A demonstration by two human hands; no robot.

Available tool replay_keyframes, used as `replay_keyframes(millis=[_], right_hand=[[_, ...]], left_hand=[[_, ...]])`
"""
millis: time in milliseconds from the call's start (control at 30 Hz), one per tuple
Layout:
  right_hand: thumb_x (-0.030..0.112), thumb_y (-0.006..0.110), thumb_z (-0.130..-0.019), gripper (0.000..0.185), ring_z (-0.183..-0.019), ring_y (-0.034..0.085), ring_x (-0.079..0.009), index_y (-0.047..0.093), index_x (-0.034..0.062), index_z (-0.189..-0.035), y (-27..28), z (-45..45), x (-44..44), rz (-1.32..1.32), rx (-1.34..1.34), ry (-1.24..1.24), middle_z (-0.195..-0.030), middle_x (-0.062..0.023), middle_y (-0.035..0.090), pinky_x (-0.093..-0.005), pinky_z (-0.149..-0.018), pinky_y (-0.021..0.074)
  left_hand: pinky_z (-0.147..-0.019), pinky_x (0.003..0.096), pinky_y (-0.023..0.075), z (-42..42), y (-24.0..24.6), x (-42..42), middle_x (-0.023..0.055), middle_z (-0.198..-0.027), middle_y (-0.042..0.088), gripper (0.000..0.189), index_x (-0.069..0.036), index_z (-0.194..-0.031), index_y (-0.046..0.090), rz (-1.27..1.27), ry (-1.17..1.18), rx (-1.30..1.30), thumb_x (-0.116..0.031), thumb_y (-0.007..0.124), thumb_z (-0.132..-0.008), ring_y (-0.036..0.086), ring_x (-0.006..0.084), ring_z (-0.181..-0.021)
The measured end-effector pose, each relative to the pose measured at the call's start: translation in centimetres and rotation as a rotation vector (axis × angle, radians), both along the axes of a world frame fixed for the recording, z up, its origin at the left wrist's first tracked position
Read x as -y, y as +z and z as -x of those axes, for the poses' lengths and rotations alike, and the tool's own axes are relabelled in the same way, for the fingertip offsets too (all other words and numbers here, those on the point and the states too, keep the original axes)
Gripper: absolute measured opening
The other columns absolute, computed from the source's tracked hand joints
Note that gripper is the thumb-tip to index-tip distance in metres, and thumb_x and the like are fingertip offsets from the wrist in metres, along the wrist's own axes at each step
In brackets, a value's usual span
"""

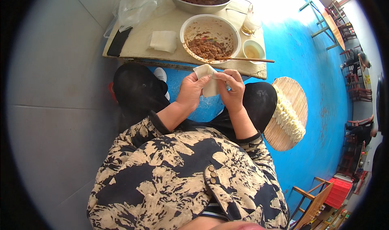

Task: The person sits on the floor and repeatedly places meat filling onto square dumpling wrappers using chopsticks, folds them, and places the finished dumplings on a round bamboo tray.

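Observation:
My left hand [191,89] and my right hand [231,88] both grip a pale dough wrapper [210,88], its upper part folded, in front of the table edge. Any filling inside it is hidden. Just beyond my hands stands a white bowl [183,37] partly filled with minced filling [206,49]. A wooden stick [255,59] lies across its near rim and over a small bowl of liquid [252,51]. To the left of the white bowl is a stack of square wrappers [163,41] on the table [142,55].
A metal bowl of filling [197,8], a plastic bag [136,6] and a glass jug [251,24] stand farther back. Right of my knee, a round wooden board [296,99] holds rows of folded dumplings [288,117]. Two people sit at far right; a wall is at left.

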State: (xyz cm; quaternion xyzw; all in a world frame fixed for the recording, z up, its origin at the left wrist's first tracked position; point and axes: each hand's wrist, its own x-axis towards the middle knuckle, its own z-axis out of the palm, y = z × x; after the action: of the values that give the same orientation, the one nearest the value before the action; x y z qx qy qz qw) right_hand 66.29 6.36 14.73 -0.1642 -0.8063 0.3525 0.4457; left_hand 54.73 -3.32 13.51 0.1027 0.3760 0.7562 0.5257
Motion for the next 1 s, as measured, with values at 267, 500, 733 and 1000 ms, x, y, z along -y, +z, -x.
replay_keyframes(millis=[267, 500, 733, 1000], right_hand=[[-0.002, 0.068, -0.083, 0.016, -0.079, 0.061, -0.0116, 0.068, 0.001, -0.098, -0.3, 1.0, 0.7, 0.39, 0.006, -0.009, -0.088, -0.0057, 0.062, -0.023, -0.067, 0.0493], [-0.004, 0.069, -0.078, 0.013, -0.074, 0.062, -0.0214, 0.069, 0.0025, -0.089, -0.7, 1.1, 0.9, -0.101, 0.091, -0.078, -0.086, -0.011, 0.063, -0.0277, -0.065, 0.0493], [0.009, 0.063, -0.089, 0.011, -0.067, 0.053, -0.0123, 0.069, 0.0011, -0.088, -1.3, 0.2, -0.2, 0.212, 0.072, 0.013, -0.083, -0.0057, 0.061, -0.0241, -0.057, 0.0415], [0.021, 0.064, -0.093, 0.025, -0.063, 0.049, -0.0045, 0.057, 0.0035, -0.11, -1.2, 1.6, -5.5, 0.697, -0.1, -0.021, -0.078, 0.0007, 0.056, -0.0193, -0.053, 0.0394]], left_hand=[[-0.078, 0.0271, 0.0525, -0.4, -1.0, -0.2, 0.0036, -0.099, 0.066, 0.018, -0.004, -0.109, 0.062, -0.006, 0.095, -0.146, -0.011, 0.062, -0.092, 0.064, 0.0118, -0.089], [-0.076, 0.0268, 0.0517, -0.1, -2.8, -0.5, 0.0037, -0.097, 0.066, 0.016, -0.003, -0.105, 0.063, 0.092, 0.089, 0.026, -0.016, 0.06, -0.095, 0.063, 0.0112, -0.086], [-0.08, 0.0278, 0.0507, -0.3, -2.8, -0.7, 0.0048, -0.1, 0.066, 0.021, -0.001, -0.11, 0.063, 0.069, 0.102, -0.056, -0.016, 0.054, -0.098, 0.062, 0.0117, -0.091], [-0.075, 0.0238, 0.0476, 0.2, -0.4, -0.9, 0.0025, -0.094, 0.067, 0.023, -0.001, -0.11, 0.065, 0.069, 0.06, -0.225, -0.019, 0.058, -0.097, 0.06, 0.0079, -0.083]])
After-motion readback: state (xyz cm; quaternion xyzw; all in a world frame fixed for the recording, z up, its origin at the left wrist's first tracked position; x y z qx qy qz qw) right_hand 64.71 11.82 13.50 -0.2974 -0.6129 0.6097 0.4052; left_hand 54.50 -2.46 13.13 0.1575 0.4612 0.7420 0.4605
